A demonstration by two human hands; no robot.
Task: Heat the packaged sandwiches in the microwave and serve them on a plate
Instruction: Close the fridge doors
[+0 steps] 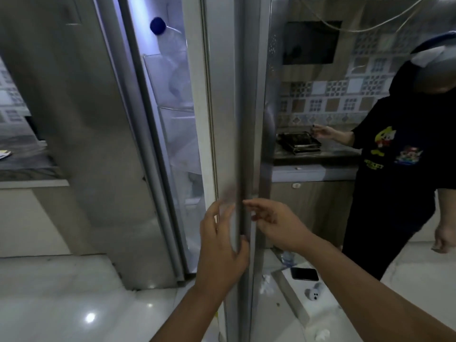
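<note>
Refrigerator door [229,119], seen edge-on and standing ajar. The left hand [222,245] lies on the door's edge with fingers straight and spread, thumb round the right side of the edge, apparently to swing it. The right hand [274,223], just right of the door, hovers with fingers loosely extended, holding nothing. Left of the door, lit door shelves [177,114] carry a blue-capped bottle [159,27]. No packaged sandwiches or microwave can be identified; presumably the sandwiches are inside. A second person [404,154] stands at the counter [315,156] right of the door.
</note>
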